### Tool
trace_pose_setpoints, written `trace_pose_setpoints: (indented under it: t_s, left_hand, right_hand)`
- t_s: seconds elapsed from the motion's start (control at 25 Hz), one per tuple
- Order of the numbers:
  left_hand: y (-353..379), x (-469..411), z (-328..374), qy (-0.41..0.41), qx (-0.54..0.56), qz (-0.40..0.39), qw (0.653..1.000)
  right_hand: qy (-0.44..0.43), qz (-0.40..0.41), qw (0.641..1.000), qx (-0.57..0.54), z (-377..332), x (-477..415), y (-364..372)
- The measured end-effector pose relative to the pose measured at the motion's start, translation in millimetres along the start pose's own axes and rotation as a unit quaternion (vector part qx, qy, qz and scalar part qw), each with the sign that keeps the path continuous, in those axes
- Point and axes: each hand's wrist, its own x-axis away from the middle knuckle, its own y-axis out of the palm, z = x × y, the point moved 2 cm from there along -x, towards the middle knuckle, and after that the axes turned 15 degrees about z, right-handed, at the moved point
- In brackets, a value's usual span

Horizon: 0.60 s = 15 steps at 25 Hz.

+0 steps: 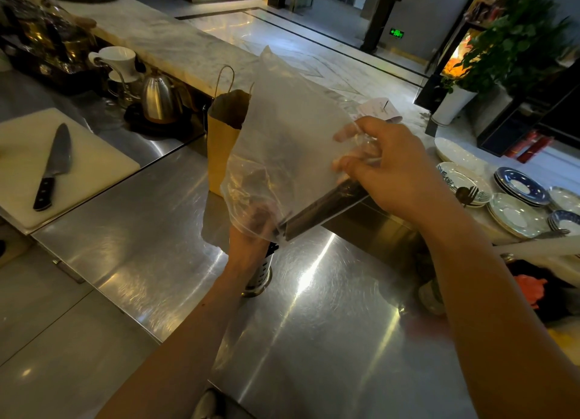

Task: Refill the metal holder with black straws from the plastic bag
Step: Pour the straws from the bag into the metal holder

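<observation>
Steel surface (329, 324) carries the job. Plastic bag (282, 129) is held tilted, mouth down, prob. so the black straws (326, 205) slide twd the metal holder (260, 272), which stands upright right below the mouth. Right hand (392, 170) is clamped on the bag's upper end w/ the straw bundle inside. Left hand (248, 239) is at the bag mouth, above the holder. Its fingers are veiled by plastic, so can't tell its grip.

Both forearms enter from six o'clock. The left hand (248, 239), at eight o'clock of the right hand (395, 173), grips the plastic bag (282, 120) low; the right clasps it higher.
</observation>
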Motion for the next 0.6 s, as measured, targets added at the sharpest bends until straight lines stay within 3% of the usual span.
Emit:
trace_pose_setpoints:
  t_s: [0.12,0.28,0.48,0.6]
  left_hand:
    - [-2.6,-0.9,-5.7,-0.004,-0.018,-0.028,0.999]
    - [-6.0,-0.1,-0.6,0.078,-0.051,-0.074,0.993]
    - [-17.5,-6.1,-19.6,0.084,-0.09,-0.002,0.992]
    - [-24.6,-5.4,-28.5,0.049,-0.016,0.0,0.999]
  right_hand:
    - [-0.005,0.007,1.0,0.012,0.8,-3.8,-4.6]
    - [-0.007,0.013,1.0,0.011,2.3,-7.2,-5.9]
    - [-0.011,0.012,1.0,0.013,5.2,-8.9,-1.1]
    - [-0.014,0.012,1.0,0.011,5.4,-10.3,3.0]
